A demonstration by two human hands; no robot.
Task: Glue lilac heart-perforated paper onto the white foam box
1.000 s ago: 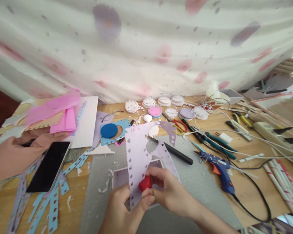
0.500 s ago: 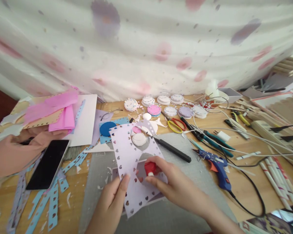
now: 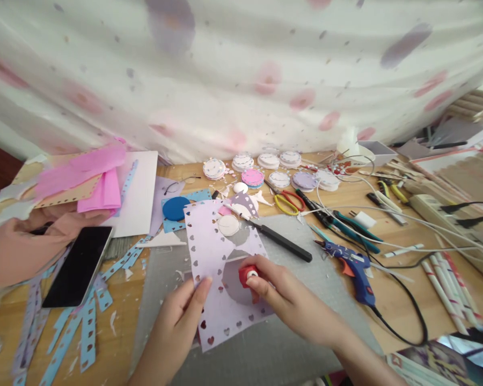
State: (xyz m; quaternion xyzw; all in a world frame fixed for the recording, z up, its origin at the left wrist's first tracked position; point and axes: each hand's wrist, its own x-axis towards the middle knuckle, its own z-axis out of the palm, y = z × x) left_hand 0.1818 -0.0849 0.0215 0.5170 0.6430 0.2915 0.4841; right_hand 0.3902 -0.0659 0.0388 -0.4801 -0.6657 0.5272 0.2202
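Observation:
My left hand (image 3: pixel 184 311) pinches the left edge of a lilac paper sheet (image 3: pixel 209 316) between thumb and fingers. Heart-shaped holes line the sheet's edges, and a large round opening is cut in its middle. In my right hand (image 3: pixel 276 287) is a small red-and-white paper punch (image 3: pixel 248 275), held over the round opening, with the thumb on its white part. A white paper disc (image 3: pixel 228 225) and the tip of a black-handled craft knife (image 3: pixel 285 243) lie at the sheet's far end. Beneath everything is a grey cutting mat (image 3: pixel 306 321).
Several layered paper discs (image 3: pixel 279 179) stand along the back. To the right are scissors (image 3: pixel 286 203), pliers (image 3: pixel 356 230), a blue glue gun (image 3: pixel 356 268) with its cord, and markers (image 3: pixel 446 289). A phone (image 3: pixel 78 266) and blue paper strips (image 3: pixel 87 332) lie left.
The red punch has turned in my right hand so its white part faces up towards me. The sheet has shifted slightly and lies flatter. My left hand keeps its hold on the edge.

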